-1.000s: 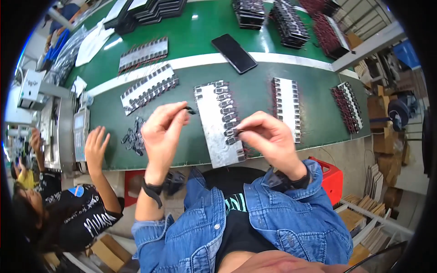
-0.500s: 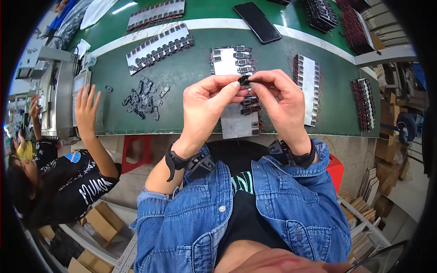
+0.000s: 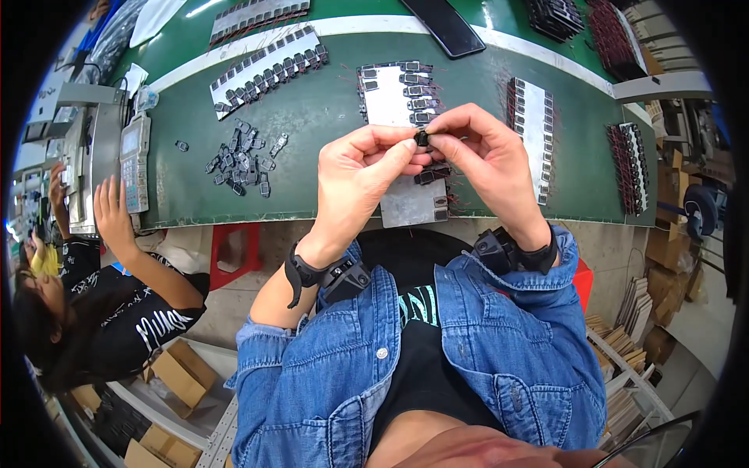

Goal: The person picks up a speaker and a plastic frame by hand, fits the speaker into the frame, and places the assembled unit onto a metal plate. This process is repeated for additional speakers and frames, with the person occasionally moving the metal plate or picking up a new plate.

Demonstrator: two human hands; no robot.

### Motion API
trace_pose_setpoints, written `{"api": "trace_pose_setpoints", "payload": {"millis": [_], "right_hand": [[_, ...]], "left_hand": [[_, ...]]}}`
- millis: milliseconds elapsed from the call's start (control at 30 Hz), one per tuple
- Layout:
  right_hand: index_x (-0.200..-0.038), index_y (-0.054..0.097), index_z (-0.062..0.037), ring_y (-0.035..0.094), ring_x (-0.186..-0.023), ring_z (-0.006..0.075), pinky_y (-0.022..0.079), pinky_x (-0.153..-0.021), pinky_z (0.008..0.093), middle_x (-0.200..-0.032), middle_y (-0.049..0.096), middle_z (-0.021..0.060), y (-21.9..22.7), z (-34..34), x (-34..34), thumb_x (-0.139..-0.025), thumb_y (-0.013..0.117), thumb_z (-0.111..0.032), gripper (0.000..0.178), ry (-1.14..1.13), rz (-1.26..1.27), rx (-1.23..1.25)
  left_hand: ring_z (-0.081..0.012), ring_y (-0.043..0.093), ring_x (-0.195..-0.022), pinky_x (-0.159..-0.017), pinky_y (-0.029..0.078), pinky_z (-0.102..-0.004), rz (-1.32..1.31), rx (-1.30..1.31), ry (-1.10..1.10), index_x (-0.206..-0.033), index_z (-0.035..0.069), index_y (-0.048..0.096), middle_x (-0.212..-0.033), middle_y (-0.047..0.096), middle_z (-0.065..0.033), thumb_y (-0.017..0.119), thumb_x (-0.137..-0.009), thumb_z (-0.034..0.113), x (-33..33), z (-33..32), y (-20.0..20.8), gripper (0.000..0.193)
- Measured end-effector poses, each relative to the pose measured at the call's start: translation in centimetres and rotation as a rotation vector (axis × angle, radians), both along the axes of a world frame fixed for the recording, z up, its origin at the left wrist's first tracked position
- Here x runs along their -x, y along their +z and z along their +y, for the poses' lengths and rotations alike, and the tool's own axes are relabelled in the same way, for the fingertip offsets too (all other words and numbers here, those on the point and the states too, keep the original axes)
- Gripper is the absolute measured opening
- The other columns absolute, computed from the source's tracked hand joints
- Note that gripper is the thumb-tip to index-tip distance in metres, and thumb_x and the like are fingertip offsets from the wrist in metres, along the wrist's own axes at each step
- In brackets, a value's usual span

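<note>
Between the fingertips of both my hands is a small black rectangular part (image 3: 422,138). My left hand (image 3: 360,162) pinches its left side, thumb and forefinger closed. From the right, my right hand (image 3: 485,152) pinches it the same way; the fingers cover most of it. Right below my hands lies a light metal plate (image 3: 406,204) with small black parts and thin red wires along its edges; my hands hide its middle. To the left, a loose heap of small black parts (image 3: 242,160) lies on the green table mat (image 3: 312,101).
Plates lined with wired parts lie at the left (image 3: 273,70) and right (image 3: 533,140), with another stack (image 3: 628,168) farther right. A black phone (image 3: 445,27) rests at the back. A co-worker's hand (image 3: 113,214) is beside a keypad machine (image 3: 134,164) at far left.
The small part has turned a little between my fingers, and my right hand has shifted slightly. The co-worker's raised hand has moved down and left. The whole view has shifted somewhat.
</note>
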State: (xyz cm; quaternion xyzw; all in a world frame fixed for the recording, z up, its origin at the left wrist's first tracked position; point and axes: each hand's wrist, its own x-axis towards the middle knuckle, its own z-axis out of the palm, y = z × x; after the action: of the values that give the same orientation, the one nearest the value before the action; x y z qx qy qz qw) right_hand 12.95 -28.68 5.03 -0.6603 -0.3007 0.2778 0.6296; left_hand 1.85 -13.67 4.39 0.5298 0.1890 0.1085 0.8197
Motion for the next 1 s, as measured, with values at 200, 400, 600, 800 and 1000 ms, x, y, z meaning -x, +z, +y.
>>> {"api": "trace_pose_setpoints", "payload": {"millis": [200, 400, 600, 800, 1000], "right_hand": [[-0.115, 0.058, -0.0003, 0.061, -0.094, 0.0107, 0.054, -0.086, 0.0253, -0.104, 0.059, 0.0034, 0.6, 0.4, 0.0, -0.094, 0.060, 0.004, 0.022, 0.030, 0.017, 0.027], [-0.115, 0.057, 0.0008, 0.061, -0.094, 0.0105, 0.054, -0.084, 0.0250, -0.104, 0.060, 0.0033, 1.0, 0.1, 0.6, -0.092, 0.061, 0.004, 0.023, 0.168, -0.234, 0.156], [-0.110, 0.066, -0.0001, 0.064, -0.092, 0.0159, 0.053, -0.079, 0.0294, -0.099, 0.065, 0.0074, 3.4, 2.2, -2.2, -0.092, 0.065, -0.005, 0.019, 0.286, -0.417, 0.125], [-0.102, 0.073, -0.0036, 0.066, -0.091, 0.0268, 0.052, -0.079, 0.0344, -0.094, 0.067, 0.0120, 0.7, 9.3, -9.7, -0.087, 0.069, -0.014, 0.019, 0.279, -1.021, 0.223], [-0.102, 0.072, -0.0036, 0.064, -0.092, 0.0300, 0.052, -0.082, 0.0378, -0.092, 0.067, 0.0118, -0.5, 10.8, -10.3, -0.083, 0.070, -0.014, 0.022, 0.414, -1.012, 0.362]], "left_hand": [[-0.0173, 0.072, -0.089, -0.081, 0.060, -0.0281, -0.017, -0.015, -0.005, -0.111, -0.008, 0.065, -0.100, 0.070, -0.0130, 0.062, -0.095, 0.000, 0.1, -0.1, 0.0, 0.018], [-0.0135, 0.070, -0.083, -0.076, 0.060, -0.0268, 0.016, -0.183, -0.113, -0.102, -0.005, 0.064, -0.096, 0.070, -0.0104, 0.062, -0.095, 0.000, 1.4, 0.6, 0.1, 0.009], [-0.0134, 0.070, -0.079, -0.069, 0.059, -0.0257, 0.006, -0.111, -0.024, -0.099, -0.003, 0.064, -0.092, 0.070, -0.0091, 0.065, -0.094, 0.003, 3.5, 2.8, -0.1, 0.008], [-0.0153, 0.071, -0.077, -0.063, 0.056, -0.0243, 0.030, -0.171, 0.156, -0.100, -0.002, 0.064, -0.089, 0.070, -0.0092, 0.068, -0.094, 0.008, 3.1, 4.5, -1.3, 0.013], [-0.0144, 0.070, -0.077, -0.061, 0.054, -0.0228, 0.059, -0.193, 0.177, -0.101, -0.001, 0.065, -0.089, 0.070, -0.0088, 0.067, -0.094, 0.011, 4.0, 5.0, -1.2, 0.014]]}}
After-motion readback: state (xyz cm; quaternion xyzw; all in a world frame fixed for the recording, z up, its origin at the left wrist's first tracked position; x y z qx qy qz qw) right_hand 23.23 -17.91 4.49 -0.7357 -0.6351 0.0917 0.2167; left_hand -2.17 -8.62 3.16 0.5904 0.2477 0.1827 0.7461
